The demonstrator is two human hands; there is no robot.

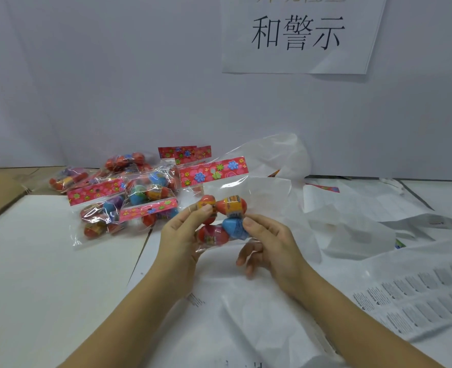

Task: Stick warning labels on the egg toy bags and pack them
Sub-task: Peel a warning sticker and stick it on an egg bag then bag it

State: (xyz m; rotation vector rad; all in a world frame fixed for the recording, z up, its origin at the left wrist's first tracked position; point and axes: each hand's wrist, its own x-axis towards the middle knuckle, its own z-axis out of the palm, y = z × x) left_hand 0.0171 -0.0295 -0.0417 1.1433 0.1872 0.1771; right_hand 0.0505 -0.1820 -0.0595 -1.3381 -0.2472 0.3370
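While both hands hold the egg toy bag point(246, 187) up off the table point(47, 261), the left hand point(182, 229) pinches an orange egg point(205, 201) through the film and the right hand point(270, 240) presses its thumb on a blue egg point(231, 227), fingers curled beneath. No label shows on the facing side. Slack film over round eggs could wrinkle a sticker, or the eggs could roll and the bag slip. Inside, with those two, sit a second orange egg point(233, 205) and a red egg point(211, 235), below a floral header card point(214, 171). Left of the grip lies a pile of filled bags point(140, 192) — right of it, label sheets point(418, 296).
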